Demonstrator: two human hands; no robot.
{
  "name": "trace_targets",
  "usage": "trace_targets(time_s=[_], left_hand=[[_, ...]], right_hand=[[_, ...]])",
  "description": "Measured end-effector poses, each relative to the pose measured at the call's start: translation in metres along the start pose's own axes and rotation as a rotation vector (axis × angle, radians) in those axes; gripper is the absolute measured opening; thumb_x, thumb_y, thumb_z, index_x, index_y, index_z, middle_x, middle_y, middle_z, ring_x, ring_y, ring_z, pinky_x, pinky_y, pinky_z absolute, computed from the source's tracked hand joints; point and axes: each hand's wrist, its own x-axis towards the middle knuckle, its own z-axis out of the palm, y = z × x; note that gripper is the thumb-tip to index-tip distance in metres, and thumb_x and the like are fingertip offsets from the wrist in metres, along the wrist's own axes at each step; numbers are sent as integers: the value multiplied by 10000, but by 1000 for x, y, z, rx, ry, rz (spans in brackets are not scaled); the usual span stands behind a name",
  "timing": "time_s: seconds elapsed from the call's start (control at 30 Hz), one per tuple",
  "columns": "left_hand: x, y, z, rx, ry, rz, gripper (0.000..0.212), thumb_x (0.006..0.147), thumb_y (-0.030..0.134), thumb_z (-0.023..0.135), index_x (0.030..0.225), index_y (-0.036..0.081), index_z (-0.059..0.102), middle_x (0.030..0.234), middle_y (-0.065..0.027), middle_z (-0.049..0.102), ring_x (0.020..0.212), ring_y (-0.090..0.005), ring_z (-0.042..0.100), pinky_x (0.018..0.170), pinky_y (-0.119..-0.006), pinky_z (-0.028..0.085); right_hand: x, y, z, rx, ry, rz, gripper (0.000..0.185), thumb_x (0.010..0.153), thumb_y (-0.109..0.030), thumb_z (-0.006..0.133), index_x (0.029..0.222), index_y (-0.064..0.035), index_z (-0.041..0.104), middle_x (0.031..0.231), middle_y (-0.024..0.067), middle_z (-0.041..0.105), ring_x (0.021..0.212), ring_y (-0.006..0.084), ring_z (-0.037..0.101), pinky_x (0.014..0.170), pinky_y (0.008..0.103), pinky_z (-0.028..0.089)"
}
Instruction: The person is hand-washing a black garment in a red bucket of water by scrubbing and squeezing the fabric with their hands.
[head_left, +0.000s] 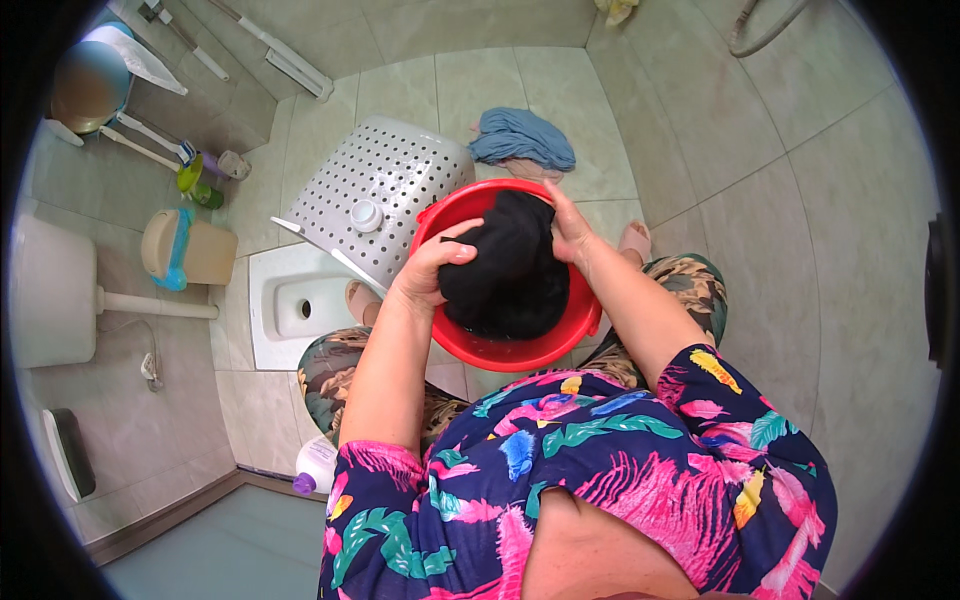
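Between my knees stands a red plastic bucket (487, 358), and a bunched black cloth (510, 270) fills much of its mouth. My left hand (431, 266) grips the cloth on its left side, thumb lying over the fabric. On the far right side, my right hand (568, 229) holds the same cloth near the bucket's rim. The cloth's lower part hangs down inside the bucket. How deep it reaches, and any water under it, is hidden by the fabric.
Left of the bucket an overturned grey perforated basket (390, 169) carries a small white jar (366, 216). A squat toilet (304, 306) lies beside it. Blue wet cloth (521, 139) is heaped on the tiles beyond. A bin (202, 247) and a white bottle (319, 465) stand left.
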Motion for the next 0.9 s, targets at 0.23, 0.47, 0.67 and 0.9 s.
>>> trace_targets(time_s=[0.23,0.47,0.67,0.9], left_hand=[[7,14,-7,-258,105,284,396,923,273,562,1203,-7,544,1124,-141,637,1017,-260,631,938,-390,490],[22,-3,-54,202,620,138,504,806,144,745,1244,11,532,1033,-161,675,975,-309,647,910,-419,507],[0,-16,-74,1711,736,-118,742,741,307,785,1382,137,452,1150,-252,562,1062,-425,573,951,-422,460],[-12,-15,-46,2048,575,-442,550,662,372,815,1123,107,672,1129,-214,536,1047,-365,584,924,-417,484]], right_hand=[[-10,35,-6,-114,132,518,1020,777,-869,196,1418,-104,410,1412,121,477,1312,290,436,1065,509,350],[4,30,-45,-491,250,241,729,773,-192,760,1394,-61,402,1259,141,571,1176,290,548,989,441,428],[4,-12,-51,-836,190,-179,876,685,-221,792,1438,-102,361,1355,177,484,1229,276,481,1026,363,387],[-17,-41,-35,-1310,73,-279,795,686,-219,808,1392,-140,452,1202,114,613,1131,224,558,988,336,422]])
